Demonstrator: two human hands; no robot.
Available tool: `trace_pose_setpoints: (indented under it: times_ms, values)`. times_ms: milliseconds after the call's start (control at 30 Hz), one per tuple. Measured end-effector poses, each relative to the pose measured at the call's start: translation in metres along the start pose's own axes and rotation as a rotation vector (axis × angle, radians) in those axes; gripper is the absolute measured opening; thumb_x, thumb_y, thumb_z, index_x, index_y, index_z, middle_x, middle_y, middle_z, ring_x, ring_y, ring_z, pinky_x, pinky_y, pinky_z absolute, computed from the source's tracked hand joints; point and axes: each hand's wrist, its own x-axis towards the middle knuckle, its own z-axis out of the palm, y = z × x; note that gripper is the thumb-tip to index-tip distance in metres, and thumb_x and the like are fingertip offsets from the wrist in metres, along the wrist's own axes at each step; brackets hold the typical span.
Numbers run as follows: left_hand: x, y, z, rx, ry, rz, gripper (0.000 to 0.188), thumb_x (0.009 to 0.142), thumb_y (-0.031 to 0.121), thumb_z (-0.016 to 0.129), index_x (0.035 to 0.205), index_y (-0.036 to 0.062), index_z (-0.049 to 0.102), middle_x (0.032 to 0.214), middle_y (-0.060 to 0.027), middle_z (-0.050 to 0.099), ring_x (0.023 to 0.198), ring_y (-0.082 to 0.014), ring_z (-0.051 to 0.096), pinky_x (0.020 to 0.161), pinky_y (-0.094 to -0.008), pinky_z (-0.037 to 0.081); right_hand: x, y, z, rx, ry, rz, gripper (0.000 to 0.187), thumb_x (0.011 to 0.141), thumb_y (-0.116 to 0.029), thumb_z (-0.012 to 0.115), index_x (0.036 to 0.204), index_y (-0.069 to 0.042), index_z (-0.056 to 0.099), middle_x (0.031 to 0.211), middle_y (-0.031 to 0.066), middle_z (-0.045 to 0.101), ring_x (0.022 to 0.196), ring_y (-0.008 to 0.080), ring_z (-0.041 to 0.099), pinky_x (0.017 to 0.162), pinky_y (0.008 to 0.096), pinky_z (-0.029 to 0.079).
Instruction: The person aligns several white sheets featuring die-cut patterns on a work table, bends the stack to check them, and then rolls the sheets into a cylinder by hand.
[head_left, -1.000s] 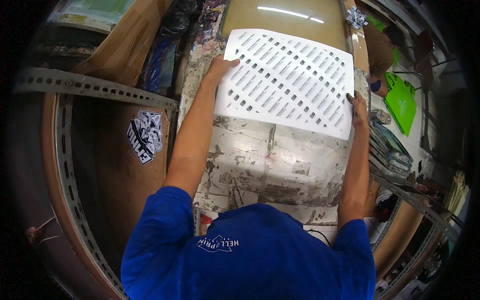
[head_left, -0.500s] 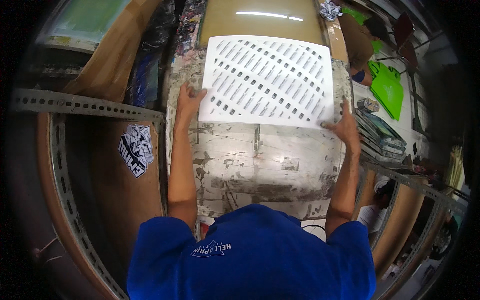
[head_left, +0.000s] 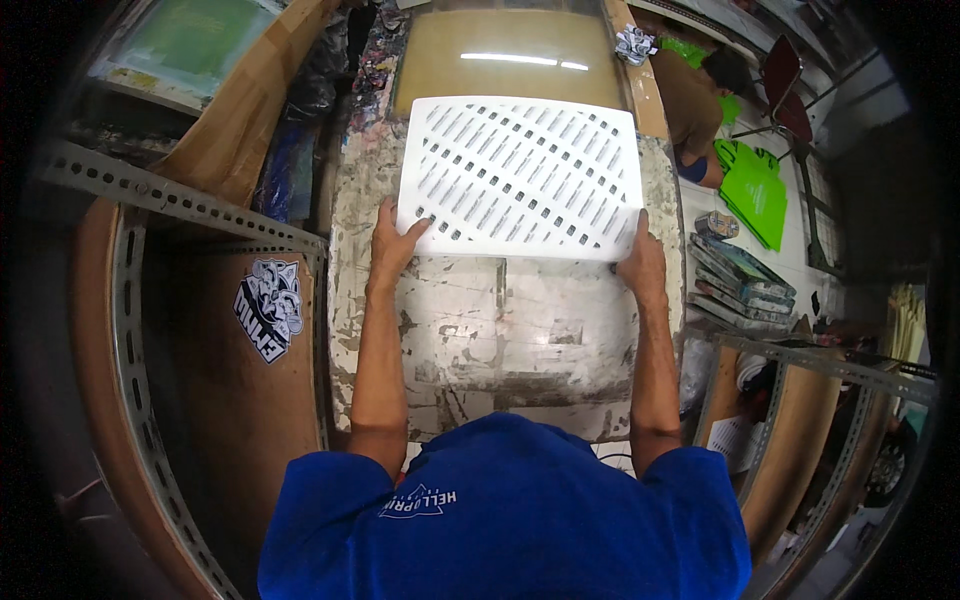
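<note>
A white printed paper sheet [head_left: 520, 178], or a stack of such sheets, lies over the worn, stained worktable [head_left: 500, 340]. Slanting rows of small dark marks cover it. My left hand [head_left: 393, 243] grips its near left corner, thumb over the top and fingers along the side edge. At the near right corner, my right hand [head_left: 642, 262] holds the paper between thumb and fingers. The undersides of both corners are hidden. Beyond the sheet's far edge is a yellowish, glossy framed panel [head_left: 520, 38] reflecting a light.
Metal shelf frames flank me, the left one with a stickered board [head_left: 270, 310]. On the right, a can [head_left: 716, 224] stands by stacked frames [head_left: 740, 285]. Green bags [head_left: 752, 195] lie on the floor near another person [head_left: 690, 105]. A cardboard sheet [head_left: 235, 125] leans at far left.
Both hands have closed in on the paper's near corners. The right fingers, spread before, now lie along the edge. The paper sits a little lower and farther left in view.
</note>
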Motion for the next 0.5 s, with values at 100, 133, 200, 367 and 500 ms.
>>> trace_pose_setpoints:
  times_ms: [100, 133, 200, 367, 500]
  values:
    - [-0.005, 0.004, -0.003, 0.207, 0.007, 0.03, 0.11, 0.065, 0.018, 0.088, 0.147, -0.0101, 0.021, 0.131, -0.026, 0.057, 0.119, -0.0299, 0.057, 0.101, -0.035, 0.044, -0.008, -0.006, -0.006, -0.019, 0.012, 0.004, 0.092, 0.066, 0.004, 0.069, 0.146, 0.005, 0.022, 0.11, 0.0326, 0.06, 0.102, 0.0483, 0.058, 0.087, 0.0495, 0.049]
    - [-0.007, 0.004, -0.004, 0.314, 0.009, 0.043, 0.118, 0.06, 0.019, 0.091, 0.147, -0.0104, 0.018, 0.131, -0.0262, 0.057, 0.12, -0.0307, 0.057, 0.101, -0.0355, 0.044, -0.009, -0.007, -0.008, -0.022, 0.019, 0.001, 0.092, 0.067, 0.003, 0.069, 0.146, 0.004, 0.021, 0.11, 0.0324, 0.06, 0.103, 0.0482, 0.058, 0.087, 0.0494, 0.049]
    - [-0.014, 0.019, 0.0, 0.278, -0.051, 0.11, 0.123, 0.048, 0.018, 0.095, 0.145, -0.0069, 0.023, 0.123, -0.0247, 0.061, 0.116, -0.0355, 0.059, 0.099, -0.0392, 0.046, -0.01, -0.004, -0.007, -0.022, 0.028, 0.008, 0.092, 0.067, 0.002, 0.068, 0.146, 0.004, 0.02, 0.11, 0.0322, 0.06, 0.104, 0.0479, 0.058, 0.088, 0.0489, 0.049]
    - [-0.016, 0.017, 0.005, 0.258, -0.029, 0.182, 0.115, 0.046, 0.014, 0.095, 0.14, -0.0023, 0.031, 0.114, -0.0233, 0.065, 0.106, -0.0388, 0.062, 0.095, -0.0424, 0.048, -0.003, -0.001, 0.0, -0.029, -0.033, 0.041, 0.091, 0.067, 0.001, 0.068, 0.146, 0.004, 0.023, 0.109, 0.0319, 0.06, 0.104, 0.0466, 0.058, 0.09, 0.0469, 0.049]
    - [-0.016, 0.015, 0.002, 0.235, -0.031, 0.162, 0.117, 0.047, 0.015, 0.094, 0.142, -0.0025, 0.028, 0.115, -0.0232, 0.065, 0.108, -0.0387, 0.061, 0.095, -0.0425, 0.048, -0.005, -0.005, -0.002, -0.068, 0.0, 0.013, 0.091, 0.067, 0.0, 0.069, 0.146, 0.003, 0.024, 0.109, 0.031, 0.06, 0.104, 0.0454, 0.059, 0.09, 0.0469, 0.049]
